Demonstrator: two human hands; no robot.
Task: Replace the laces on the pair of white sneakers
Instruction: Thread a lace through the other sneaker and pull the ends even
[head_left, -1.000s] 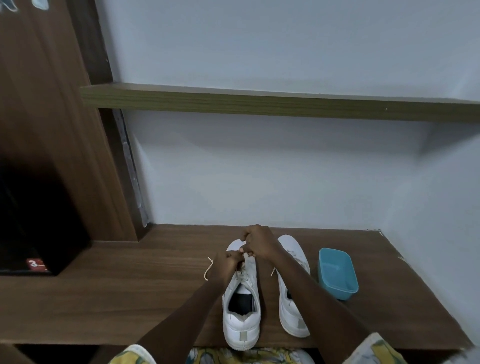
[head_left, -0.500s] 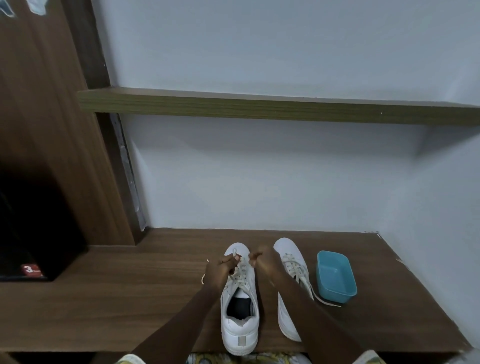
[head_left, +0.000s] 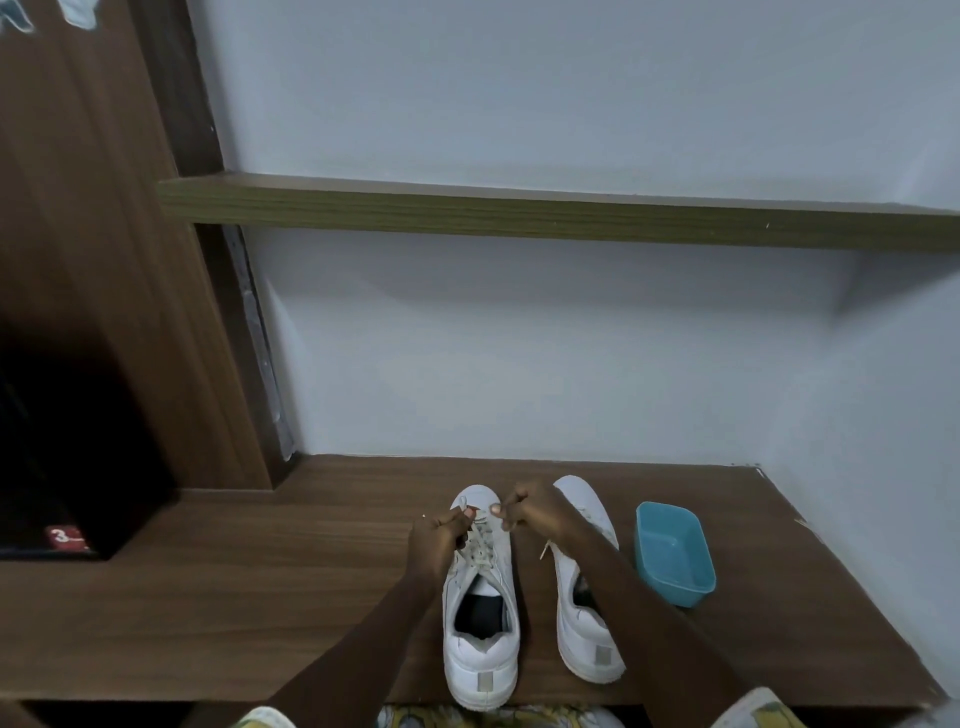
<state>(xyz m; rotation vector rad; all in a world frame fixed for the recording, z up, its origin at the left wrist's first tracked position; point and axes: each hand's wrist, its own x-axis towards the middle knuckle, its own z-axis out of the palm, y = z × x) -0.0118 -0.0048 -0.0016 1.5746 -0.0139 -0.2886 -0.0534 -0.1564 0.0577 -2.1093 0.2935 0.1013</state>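
A brown wooden desk (head_left: 260, 597) stands against a pale wall (head_left: 519, 364), with a wooden shelf (head_left: 519, 215) above it. Two white sneakers stand side by side near the front edge of the desk, toes toward the wall. Over the front part of the left sneaker (head_left: 485, 660), both hands work on the lace (head_left: 480, 545). The left hand (head_left: 439, 540) has its fingers curled and pinches the lace at the left side of the shoe. The right hand (head_left: 532, 512) is clenched on the other part of the lace, and the lace tip (head_left: 544, 550) hangs below it. The right sneaker (head_left: 592, 644) is partly hidden under the right forearm. A blue plastic tub (head_left: 675, 551) stands just beside this sneaker, to its right.
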